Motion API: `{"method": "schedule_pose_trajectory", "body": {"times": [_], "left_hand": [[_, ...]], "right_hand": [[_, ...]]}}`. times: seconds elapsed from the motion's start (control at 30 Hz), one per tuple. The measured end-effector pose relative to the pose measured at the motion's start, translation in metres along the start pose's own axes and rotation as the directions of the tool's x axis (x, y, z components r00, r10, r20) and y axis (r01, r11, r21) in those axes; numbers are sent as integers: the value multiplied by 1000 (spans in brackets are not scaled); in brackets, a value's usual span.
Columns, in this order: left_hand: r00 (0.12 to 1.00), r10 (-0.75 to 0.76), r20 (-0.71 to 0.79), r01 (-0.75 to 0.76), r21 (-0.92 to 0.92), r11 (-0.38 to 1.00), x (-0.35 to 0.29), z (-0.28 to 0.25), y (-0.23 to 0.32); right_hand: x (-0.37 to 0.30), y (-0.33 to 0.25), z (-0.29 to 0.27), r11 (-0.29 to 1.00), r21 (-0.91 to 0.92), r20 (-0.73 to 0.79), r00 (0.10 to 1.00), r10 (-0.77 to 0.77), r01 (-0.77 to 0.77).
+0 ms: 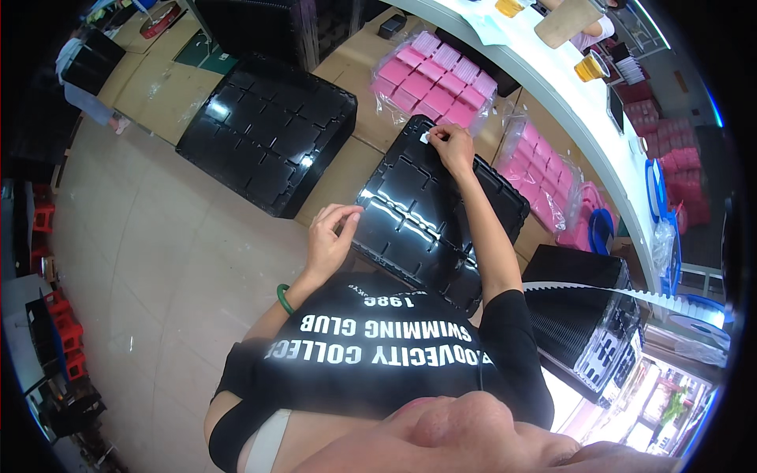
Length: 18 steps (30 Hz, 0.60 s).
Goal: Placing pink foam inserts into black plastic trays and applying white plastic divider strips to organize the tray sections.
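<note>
In front of me lies a stack of black moulded plastic trays, its shiny top divided into rectangular sections. My right hand is over the tray's far corner, with thumb and fingertips pinched on a small white sticker at the tray's surface. Beside the near left edge of the tray is my left hand, fingers loosely bent and thumb apart, with nothing in it. Its fingertips are close to the rim; whether they touch it I cannot tell. A green bangle circles my left wrist.
Another black tray stack stands to the left. Pink trays in clear plastic lie beyond. A curved white counter with a cup of amber drink runs along the right. A white strip stretches behind my right arm above more black trays.
</note>
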<state>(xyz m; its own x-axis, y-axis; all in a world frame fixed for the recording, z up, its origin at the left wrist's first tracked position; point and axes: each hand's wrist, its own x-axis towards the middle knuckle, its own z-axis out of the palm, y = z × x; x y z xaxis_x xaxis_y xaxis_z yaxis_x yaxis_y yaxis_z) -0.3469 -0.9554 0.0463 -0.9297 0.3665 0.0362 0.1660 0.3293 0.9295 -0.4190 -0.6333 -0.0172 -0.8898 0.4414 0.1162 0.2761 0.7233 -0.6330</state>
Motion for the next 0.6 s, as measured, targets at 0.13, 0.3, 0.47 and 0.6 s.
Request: {"method": "schedule_pose_trajectory", "body": {"times": [0.13,0.3,0.47,0.6], "left_hand": [[998,68,-16,-66,74,995,7,7,-7],[994,87,59,-94,115,989,10,10,-19],[995,67,75,-76,119,990,13,10,-16],[993,67,94,-81,150,985,14,9,-18]], "right_hand": [[9,4,1,1000,-9,17,1000,-7,7],[5,6,-4,998,11,117,991,-64,63],[4,2,-9,994,37,53,993,-106,104],[4,1,-1,983,-73,-22,985,-170,168]]}}
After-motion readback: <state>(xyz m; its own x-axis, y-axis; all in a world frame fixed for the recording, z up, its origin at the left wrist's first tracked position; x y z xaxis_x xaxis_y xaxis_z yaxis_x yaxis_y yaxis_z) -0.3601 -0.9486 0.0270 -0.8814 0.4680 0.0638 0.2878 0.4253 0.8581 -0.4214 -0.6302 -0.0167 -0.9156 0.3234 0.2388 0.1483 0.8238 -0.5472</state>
